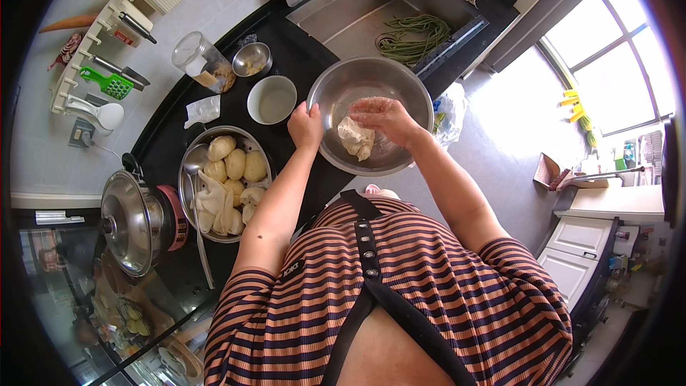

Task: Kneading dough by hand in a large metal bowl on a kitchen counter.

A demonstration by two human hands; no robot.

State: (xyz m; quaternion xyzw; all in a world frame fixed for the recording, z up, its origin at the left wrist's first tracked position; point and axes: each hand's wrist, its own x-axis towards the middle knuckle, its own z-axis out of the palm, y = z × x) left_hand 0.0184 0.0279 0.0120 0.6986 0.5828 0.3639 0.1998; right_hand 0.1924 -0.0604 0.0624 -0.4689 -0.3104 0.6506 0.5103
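Observation:
A wide stainless steel bowl (399, 163) is in front of me, at the counter's edge. My left hand (306, 127) grips its left rim, the thumb on top. A rough lump of pale dough (355, 140) lies inside, low in the bowl. Over the dough's upper right side is my right hand (387, 118), fingers extended and dusted with white; whether the fingertips touch the dough is hard to tell. Left of the bowl stands a white bowl (272, 101) with cloudy liquid.
A steel steamer pot (187, 201) holds peeled potato-like pieces, pale sheets and a long-handled ladle (201, 241). Beyond it sits a lidded pot (128, 222). Green long beans (415, 37) lie in the sink (343, 37). A small metal bowl (252, 59) and a clear jar (201, 59) stand near the wall.

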